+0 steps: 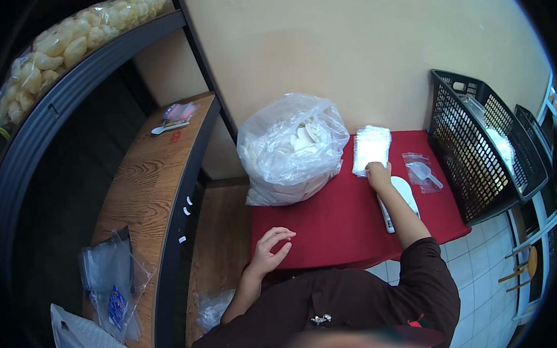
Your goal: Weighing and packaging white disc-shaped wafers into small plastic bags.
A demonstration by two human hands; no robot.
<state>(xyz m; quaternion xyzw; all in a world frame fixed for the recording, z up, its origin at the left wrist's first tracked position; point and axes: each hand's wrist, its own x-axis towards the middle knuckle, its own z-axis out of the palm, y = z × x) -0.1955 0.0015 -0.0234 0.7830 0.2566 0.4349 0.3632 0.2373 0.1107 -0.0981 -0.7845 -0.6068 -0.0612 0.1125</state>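
My right hand (378,176) reaches across the red-covered table, fingers closed at the near edge of a stack of clear plastic bags (372,146). How many bags it grips I cannot tell. Below that forearm lies a white kitchen scale (405,191), partly hidden by the arm. My left hand (273,250) hovers by the table's front edge, holding nothing, its fingers apart. A large clear plastic sack (278,168) of pale, flat chip-like pieces stands open at the table's back left. Right of the scale, a clear scoop (425,173) rests on a small plastic bag.
A black perforated basket (470,147) with bagged things stands at the right end of the red table (331,234). On my left is a wooden shelf (136,186) with plastic bags (112,274), a white spoon (168,128) and a white basket (90,344). Puffed snacks (68,49) lie above.
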